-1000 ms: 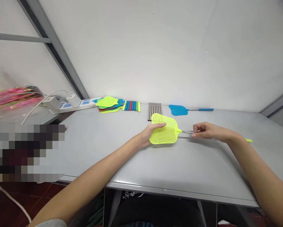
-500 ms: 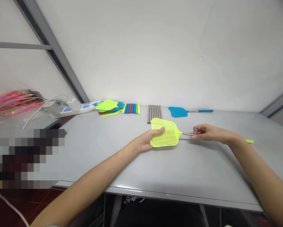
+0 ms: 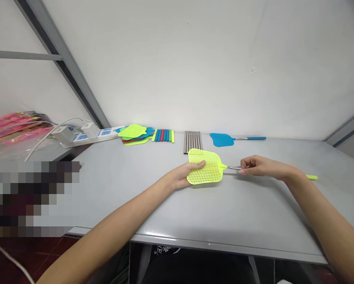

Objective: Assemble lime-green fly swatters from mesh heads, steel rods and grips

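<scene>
L fingers [image 3: 198,165] were closed on the yellow swatter [image 3: 209,174] head, R fingers [image 3: 249,170] pinched nearly shut on its thin rod [image 3: 233,168], over the counter [image 3: 194,217]; imo off-axis pull could've bent the neck [image 3: 223,167] or slipped R grip.

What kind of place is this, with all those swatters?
Probably a little workshop, though I can't be sure. On the long grey table there's a pile of swatter heads, a neat row of colourful grips and metal tubes lined up side by side.
</scene>
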`<state>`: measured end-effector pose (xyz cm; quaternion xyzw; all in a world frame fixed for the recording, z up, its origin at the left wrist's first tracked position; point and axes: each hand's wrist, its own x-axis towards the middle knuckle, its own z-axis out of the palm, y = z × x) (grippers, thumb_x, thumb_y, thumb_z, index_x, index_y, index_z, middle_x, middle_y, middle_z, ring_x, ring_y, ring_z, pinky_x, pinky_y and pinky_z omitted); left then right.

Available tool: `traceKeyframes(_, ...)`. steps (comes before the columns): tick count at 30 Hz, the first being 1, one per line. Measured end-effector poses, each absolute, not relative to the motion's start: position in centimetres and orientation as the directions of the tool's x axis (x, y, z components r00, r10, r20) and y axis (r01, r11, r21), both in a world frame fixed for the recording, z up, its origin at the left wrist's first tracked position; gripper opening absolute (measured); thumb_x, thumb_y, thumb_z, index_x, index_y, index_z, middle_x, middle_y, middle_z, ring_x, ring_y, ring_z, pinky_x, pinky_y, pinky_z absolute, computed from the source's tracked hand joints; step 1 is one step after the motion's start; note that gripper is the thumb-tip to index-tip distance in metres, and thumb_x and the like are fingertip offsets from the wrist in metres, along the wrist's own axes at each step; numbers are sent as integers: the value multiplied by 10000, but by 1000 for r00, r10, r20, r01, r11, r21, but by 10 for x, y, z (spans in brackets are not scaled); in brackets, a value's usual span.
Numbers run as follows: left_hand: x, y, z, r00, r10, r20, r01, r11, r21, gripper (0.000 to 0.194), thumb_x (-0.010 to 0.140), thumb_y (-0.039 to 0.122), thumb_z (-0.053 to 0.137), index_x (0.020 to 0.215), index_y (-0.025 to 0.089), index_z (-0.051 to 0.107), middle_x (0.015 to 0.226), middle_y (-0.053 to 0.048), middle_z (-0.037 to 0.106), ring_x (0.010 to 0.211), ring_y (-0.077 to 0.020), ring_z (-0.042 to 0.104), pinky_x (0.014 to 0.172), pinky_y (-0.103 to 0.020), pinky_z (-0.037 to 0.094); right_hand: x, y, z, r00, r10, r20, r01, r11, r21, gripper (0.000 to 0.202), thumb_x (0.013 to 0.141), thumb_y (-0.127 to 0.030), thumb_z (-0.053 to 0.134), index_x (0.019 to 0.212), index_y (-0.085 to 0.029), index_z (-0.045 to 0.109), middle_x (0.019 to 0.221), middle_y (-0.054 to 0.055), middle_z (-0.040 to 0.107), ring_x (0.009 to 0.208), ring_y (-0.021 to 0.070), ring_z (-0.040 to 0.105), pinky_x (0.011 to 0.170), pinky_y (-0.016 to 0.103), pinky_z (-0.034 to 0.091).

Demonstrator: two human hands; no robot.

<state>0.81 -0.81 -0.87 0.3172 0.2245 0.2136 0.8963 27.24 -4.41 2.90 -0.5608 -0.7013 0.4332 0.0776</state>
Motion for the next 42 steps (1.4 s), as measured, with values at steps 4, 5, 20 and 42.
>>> traceKeyframes(4,8,-8,-9,803,532,-268,-237,698,675,288,788,189,519,1037,47,541,1032,-138,606,948,-187,574,958,-321,324,272,-44,30,-379,841,-385,717,4,-697,334,698,-483,544,598,-166,514,546,-39,330,499,87,250,471,236,190)
traceKeyframes(5,9,-8,-9,801,536,-266,-236,691,683,286,787,186,520,1038,50,541,1039,-139,602,948,-186,574,958,-322,325,272,-44,31,-389,835,-388,713,7,-701,340,704,-484,536,591,-163,528,539,-38,336,494,86,251,474,238,196)
traceKeyframes(20,6,-12,-8,755,608,-245,-204,574,793,281,717,139,598,990,89,558,980,-130,622,856,-196,604,857,-352,417,266,-43,24,-493,753,-435,569,-99,-816,326,737,-425,537,652,-119,611,495,-61,250,453,66,172,430,237,118)
traceKeyframes(42,5,-15,-9,741,643,-192,-169,456,874,304,700,183,626,988,109,563,980,-134,620,844,-204,600,826,-381,433,260,-41,10,-618,617,-488,365,-325,-873,248,756,-316,569,682,-80,594,419,-96,238,373,28,153,367,199,98)
